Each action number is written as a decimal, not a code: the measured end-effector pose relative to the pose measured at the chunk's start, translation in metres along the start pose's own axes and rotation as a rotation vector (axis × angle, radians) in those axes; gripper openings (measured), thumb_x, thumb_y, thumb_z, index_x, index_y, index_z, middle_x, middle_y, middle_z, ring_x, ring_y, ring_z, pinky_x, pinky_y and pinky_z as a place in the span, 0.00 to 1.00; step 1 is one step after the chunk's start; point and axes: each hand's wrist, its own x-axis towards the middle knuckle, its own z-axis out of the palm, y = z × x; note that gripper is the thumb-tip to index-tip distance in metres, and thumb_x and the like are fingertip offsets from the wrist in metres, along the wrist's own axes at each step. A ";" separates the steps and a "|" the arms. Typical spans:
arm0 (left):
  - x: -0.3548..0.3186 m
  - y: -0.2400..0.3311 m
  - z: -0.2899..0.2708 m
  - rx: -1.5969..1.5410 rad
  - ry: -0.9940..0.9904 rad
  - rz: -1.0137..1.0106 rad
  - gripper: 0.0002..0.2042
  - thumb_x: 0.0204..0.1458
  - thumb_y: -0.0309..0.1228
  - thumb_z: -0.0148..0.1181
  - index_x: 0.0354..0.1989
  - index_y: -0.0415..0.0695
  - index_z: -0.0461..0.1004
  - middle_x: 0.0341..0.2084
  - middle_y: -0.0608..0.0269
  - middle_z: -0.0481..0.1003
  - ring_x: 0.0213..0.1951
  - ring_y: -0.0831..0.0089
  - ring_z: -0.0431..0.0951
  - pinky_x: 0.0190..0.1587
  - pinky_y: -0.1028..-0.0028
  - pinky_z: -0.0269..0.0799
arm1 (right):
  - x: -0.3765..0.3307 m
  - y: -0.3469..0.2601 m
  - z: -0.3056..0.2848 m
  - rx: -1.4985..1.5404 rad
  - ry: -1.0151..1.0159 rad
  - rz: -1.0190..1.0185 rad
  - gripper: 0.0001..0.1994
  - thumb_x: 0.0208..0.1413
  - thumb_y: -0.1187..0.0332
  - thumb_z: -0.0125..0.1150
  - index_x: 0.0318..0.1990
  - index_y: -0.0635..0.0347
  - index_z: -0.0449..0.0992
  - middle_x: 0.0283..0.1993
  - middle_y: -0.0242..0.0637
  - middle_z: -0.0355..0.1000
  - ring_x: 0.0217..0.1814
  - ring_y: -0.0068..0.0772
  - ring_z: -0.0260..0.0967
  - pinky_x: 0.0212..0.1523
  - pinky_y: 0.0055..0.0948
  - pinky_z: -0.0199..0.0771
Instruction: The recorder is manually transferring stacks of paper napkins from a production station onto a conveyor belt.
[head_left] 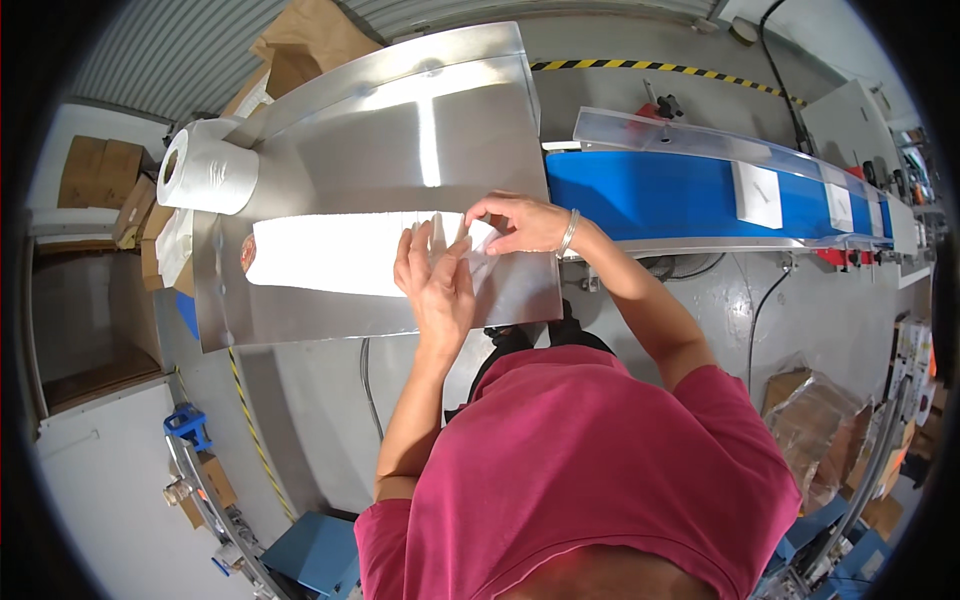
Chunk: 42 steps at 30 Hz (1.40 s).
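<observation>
On a shiny metal table (330, 315) lies a long, tightly packed row of flat white pieces (330, 255), standing on edge one against another. At the row's left end shows a reddish-brown patch that I cannot name. My left hand (437, 285) rests on the right end of the row, its fingers stretched out and slightly spread. Just right of it, my right hand (522, 223) pinches a white flat piece (482, 237) between thumb and fingers at that same end. A bracelet circles my right wrist. Whether the pieces are folded sheets or thin packets I cannot tell.
A big white roll (215, 170) sits at the table's left edge. To the right runs a blue conveyor belt (650, 200) with clear side guards, carrying white square pieces (758, 195). Cardboard boxes (100, 170) stand at the left, and crumpled clear plastic (815, 430) lies at the lower right.
</observation>
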 end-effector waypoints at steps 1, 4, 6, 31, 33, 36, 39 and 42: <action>0.001 0.000 -0.001 -0.006 0.005 0.001 0.12 0.47 0.23 0.61 0.41 0.46 0.78 0.58 0.52 0.62 0.63 0.48 0.56 0.62 0.54 0.50 | 0.002 0.006 0.001 -0.117 0.009 -0.110 0.21 0.48 0.69 0.65 0.51 0.57 0.70 0.49 0.34 0.67 0.46 0.29 0.67 0.45 0.27 0.71; 0.001 -0.004 0.005 0.037 0.050 -0.012 0.10 0.48 0.24 0.62 0.40 0.44 0.77 0.58 0.49 0.62 0.63 0.48 0.55 0.62 0.53 0.50 | -0.011 0.018 -0.003 -0.168 0.021 -0.086 0.21 0.49 0.66 0.65 0.51 0.59 0.70 0.46 0.36 0.68 0.45 0.29 0.67 0.45 0.26 0.70; 0.000 -0.013 0.002 0.123 0.105 -0.036 0.09 0.49 0.25 0.61 0.39 0.42 0.76 0.56 0.46 0.62 0.62 0.48 0.56 0.61 0.52 0.50 | -0.022 0.026 -0.013 -0.085 -0.012 0.256 0.18 0.54 0.64 0.64 0.49 0.60 0.68 0.39 0.33 0.69 0.41 0.22 0.66 0.44 0.24 0.69; 0.001 -0.017 0.001 0.005 0.065 -0.048 0.16 0.47 0.19 0.59 0.46 0.43 0.76 0.54 0.53 0.66 0.59 0.50 0.61 0.59 0.54 0.55 | 0.009 0.001 0.009 -0.005 0.177 0.006 0.22 0.49 0.71 0.64 0.53 0.54 0.69 0.50 0.32 0.71 0.46 0.29 0.69 0.45 0.28 0.73; 0.000 -0.020 0.002 0.022 0.055 -0.019 0.16 0.47 0.19 0.58 0.46 0.42 0.75 0.54 0.53 0.65 0.59 0.49 0.61 0.60 0.54 0.55 | 0.017 -0.001 0.013 -0.001 0.104 0.022 0.21 0.49 0.71 0.64 0.53 0.54 0.68 0.52 0.29 0.70 0.45 0.26 0.68 0.44 0.27 0.72; 0.001 -0.017 0.001 -0.002 0.079 -0.030 0.16 0.47 0.19 0.58 0.46 0.42 0.75 0.54 0.53 0.65 0.59 0.49 0.60 0.59 0.54 0.55 | 0.023 0.001 0.014 0.035 0.094 0.002 0.22 0.49 0.71 0.65 0.53 0.54 0.68 0.51 0.30 0.70 0.44 0.25 0.68 0.44 0.27 0.72; 0.001 -0.019 0.000 0.018 0.064 -0.012 0.15 0.47 0.19 0.58 0.45 0.41 0.75 0.54 0.53 0.65 0.59 0.49 0.60 0.59 0.54 0.55 | 0.026 0.006 0.014 0.072 0.082 0.000 0.21 0.49 0.72 0.64 0.53 0.55 0.68 0.51 0.30 0.70 0.42 0.24 0.68 0.43 0.27 0.72; 0.000 -0.021 0.000 0.016 0.050 -0.010 0.15 0.47 0.19 0.58 0.44 0.41 0.76 0.55 0.53 0.65 0.60 0.49 0.60 0.59 0.54 0.54 | 0.024 0.000 0.014 0.075 0.078 0.037 0.21 0.49 0.73 0.64 0.52 0.56 0.68 0.50 0.30 0.70 0.41 0.24 0.67 0.43 0.26 0.72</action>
